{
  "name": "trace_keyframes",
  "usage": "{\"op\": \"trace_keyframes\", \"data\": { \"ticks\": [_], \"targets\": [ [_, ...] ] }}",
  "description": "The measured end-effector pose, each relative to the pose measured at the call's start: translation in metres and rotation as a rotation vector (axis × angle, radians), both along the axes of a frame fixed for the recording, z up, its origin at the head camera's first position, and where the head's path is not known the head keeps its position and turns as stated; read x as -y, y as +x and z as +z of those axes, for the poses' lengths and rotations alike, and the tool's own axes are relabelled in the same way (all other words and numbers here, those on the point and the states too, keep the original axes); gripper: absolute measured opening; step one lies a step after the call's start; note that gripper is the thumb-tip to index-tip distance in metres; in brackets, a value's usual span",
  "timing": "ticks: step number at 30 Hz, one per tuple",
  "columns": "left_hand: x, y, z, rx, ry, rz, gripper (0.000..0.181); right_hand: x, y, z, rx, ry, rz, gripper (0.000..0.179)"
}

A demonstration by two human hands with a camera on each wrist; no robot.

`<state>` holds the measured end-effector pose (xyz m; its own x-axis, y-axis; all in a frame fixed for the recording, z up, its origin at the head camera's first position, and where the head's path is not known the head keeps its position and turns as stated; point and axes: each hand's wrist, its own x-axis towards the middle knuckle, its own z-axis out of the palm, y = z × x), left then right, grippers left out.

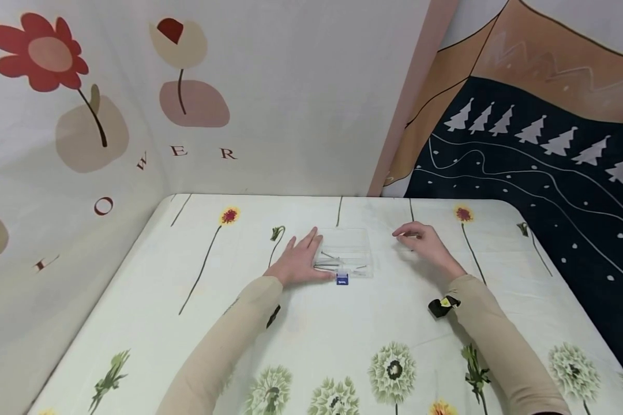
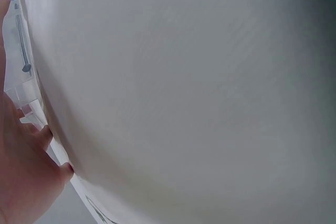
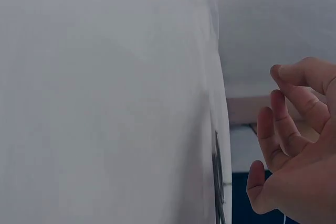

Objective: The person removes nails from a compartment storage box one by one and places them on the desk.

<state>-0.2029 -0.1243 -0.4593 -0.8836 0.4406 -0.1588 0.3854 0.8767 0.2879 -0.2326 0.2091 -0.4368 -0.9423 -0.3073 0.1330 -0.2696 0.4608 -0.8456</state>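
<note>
A clear plastic box with compartments lies on the table, several thin metal nails or screws inside it. A blue tab is on its near edge. Against the box's left side rests my left hand, fingers spread and mostly straight, the thumb reaching along the near edge towards the tab. In the left wrist view, one long metal nail with a round head shows through the clear wall. Right of the box, my right hand hovers above the table with loosely bent fingers; nothing is visible in it.
A white flower-printed cloth covers the table. Behind it hangs a pale printed curtain, and to the right a dark cloth with white trees. A black strap device sits at the right wrist.
</note>
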Motion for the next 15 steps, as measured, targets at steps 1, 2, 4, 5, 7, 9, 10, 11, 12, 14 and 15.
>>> {"op": "trace_keyframes", "data": {
  "ticks": [1, 2, 4, 5, 7, 9, 10, 11, 12, 14, 15],
  "targets": [
    [0.000, 0.000, 0.000, 0.002, -0.001, 0.000, 0.111, 0.005, 0.003, 0.004, 0.008, -0.001, 0.005, 0.019],
    [0.000, 0.000, 0.000, 0.003, -0.004, -0.002, 0.111, 0.009, 0.006, 0.009, 0.010, -0.004, 0.017, 0.019],
    [0.000, 0.000, 0.001, 0.002, -0.004, -0.002, 0.110, 0.018, 0.010, 0.017, 0.019, -0.017, 0.031, 0.018],
    [0.000, 0.000, 0.001, -0.002, -0.001, -0.002, 0.110, 0.020, 0.010, 0.018, 0.013, -0.016, 0.041, 0.018],
    [0.000, 0.000, 0.002, -0.002, -0.009, -0.001, 0.110, 0.024, 0.008, 0.016, 0.001, -0.004, 0.052, 0.019],
    [-0.001, 0.001, 0.003, -0.003, -0.013, 0.000, 0.110, 0.027, 0.003, 0.010, 0.003, -0.005, 0.050, 0.019],
    [-0.001, 0.001, 0.003, -0.003, -0.014, 0.000, 0.110, 0.028, 0.000, 0.007, 0.002, 0.005, 0.050, 0.019],
    [-0.001, 0.001, 0.004, -0.003, -0.012, -0.001, 0.110, 0.030, -0.002, 0.005, 0.008, 0.013, 0.050, 0.019],
    [-0.001, 0.001, 0.004, 0.000, -0.016, -0.001, 0.110, 0.033, -0.002, 0.005, 0.022, 0.013, 0.050, 0.020],
    [-0.001, 0.002, 0.004, -0.001, -0.008, -0.001, 0.109, 0.039, -0.003, 0.007, 0.046, 0.020, 0.059, 0.020],
    [-0.001, 0.002, 0.004, -0.001, -0.006, 0.000, 0.109, 0.041, -0.003, 0.008, 0.053, 0.025, 0.069, 0.020]
  ]
}}
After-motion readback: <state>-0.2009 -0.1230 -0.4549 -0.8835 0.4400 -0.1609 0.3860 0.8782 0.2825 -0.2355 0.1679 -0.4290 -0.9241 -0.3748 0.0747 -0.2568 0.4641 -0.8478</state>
